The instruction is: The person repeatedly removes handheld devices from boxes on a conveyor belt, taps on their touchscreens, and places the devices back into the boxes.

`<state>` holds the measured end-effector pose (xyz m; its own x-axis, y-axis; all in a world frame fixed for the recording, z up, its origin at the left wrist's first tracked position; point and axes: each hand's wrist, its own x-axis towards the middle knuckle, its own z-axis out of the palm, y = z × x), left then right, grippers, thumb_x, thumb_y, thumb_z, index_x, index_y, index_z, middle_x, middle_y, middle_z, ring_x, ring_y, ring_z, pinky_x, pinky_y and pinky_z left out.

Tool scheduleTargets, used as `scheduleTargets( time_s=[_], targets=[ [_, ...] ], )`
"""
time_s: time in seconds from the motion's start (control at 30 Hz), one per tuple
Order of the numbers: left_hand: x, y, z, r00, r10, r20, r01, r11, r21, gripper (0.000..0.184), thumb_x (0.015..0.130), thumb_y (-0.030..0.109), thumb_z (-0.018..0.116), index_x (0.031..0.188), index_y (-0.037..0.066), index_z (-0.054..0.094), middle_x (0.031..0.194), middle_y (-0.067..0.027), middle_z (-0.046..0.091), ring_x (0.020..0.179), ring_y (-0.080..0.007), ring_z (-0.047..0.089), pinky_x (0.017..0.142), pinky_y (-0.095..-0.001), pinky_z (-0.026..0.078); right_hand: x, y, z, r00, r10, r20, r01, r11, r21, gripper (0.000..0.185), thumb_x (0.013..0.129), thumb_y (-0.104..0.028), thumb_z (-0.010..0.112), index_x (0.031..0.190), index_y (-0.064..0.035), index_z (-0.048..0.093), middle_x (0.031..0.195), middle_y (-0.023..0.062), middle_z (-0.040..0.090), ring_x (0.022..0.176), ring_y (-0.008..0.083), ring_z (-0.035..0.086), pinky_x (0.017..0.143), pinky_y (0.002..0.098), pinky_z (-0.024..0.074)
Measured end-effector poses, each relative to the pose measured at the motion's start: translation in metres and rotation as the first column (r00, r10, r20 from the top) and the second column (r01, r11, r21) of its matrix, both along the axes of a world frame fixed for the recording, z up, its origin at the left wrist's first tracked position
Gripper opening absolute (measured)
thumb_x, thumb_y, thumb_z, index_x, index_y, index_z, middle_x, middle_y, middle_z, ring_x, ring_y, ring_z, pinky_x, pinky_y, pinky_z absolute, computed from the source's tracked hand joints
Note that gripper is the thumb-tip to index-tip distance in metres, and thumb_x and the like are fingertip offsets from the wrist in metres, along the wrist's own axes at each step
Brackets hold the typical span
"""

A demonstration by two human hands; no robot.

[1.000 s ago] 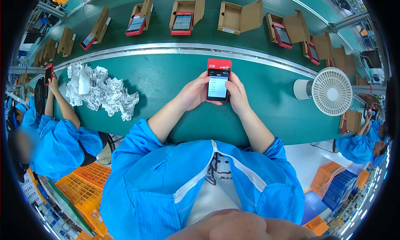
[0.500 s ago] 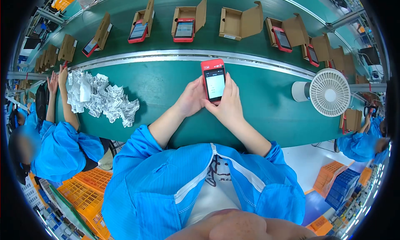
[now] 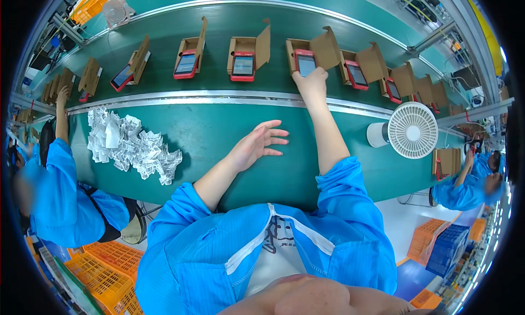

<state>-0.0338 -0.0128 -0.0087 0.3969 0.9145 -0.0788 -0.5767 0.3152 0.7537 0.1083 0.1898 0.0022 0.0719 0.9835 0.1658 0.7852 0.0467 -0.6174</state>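
My right hand reaches over the metal rail and grips the lower end of a red handheld device, screen up. The device lies at the front of an open cardboard box, its top end over the box. My left hand is over the green table with its fingers spread and nothing in it. Left of that box, another red device rests against its own open box.
More open boxes with red devices line the belt on both sides. A heap of white paper slips lies left, a white fan right. Co-workers in blue sit at both sides; orange crates stand on the floor.
The device has gone from between both my hands to the formerly empty box, with my right hand on it. My left hand has let go and opened. The view has shifted.
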Motion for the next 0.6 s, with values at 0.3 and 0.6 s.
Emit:
scheduleTargets(
  time_s=[0.3,0.6],
  targets=[
    [-0.008,0.001,-0.007,0.997,0.048,0.065,-0.043,0.995,-0.087,0.049,0.098,0.041,0.037,0.136,0.009,0.036,0.127,-0.0157,0.049,0.116,-0.0260,0.051,0.092,-0.0420,0.045,-0.006,-0.046,0.039,0.888,-0.028,0.460,-0.086,0.971,0.223,0.079,0.079,-0.051,0.066,0.124,0.0091,0.040,0.108,0.0224,0.053,0.094,0.0353,0.058,0.076,0.0425,0.0498],
    [-0.015,0.003,-0.005,0.983,0.128,0.134,-0.108,0.984,-0.144,0.046,0.099,0.038,0.036,0.132,0.007,0.036,0.119,-0.0134,0.051,0.109,-0.0251,0.055,0.079,-0.0373,0.052,-0.100,-0.043,-0.014,0.157,-0.241,-0.958,-0.687,0.670,-0.281,0.043,0.101,-0.028,0.034,0.113,0.0098,0.048,0.097,0.0221,0.062,0.078,0.0241,0.061,0.068,0.0337,0.0509]
  ],
)
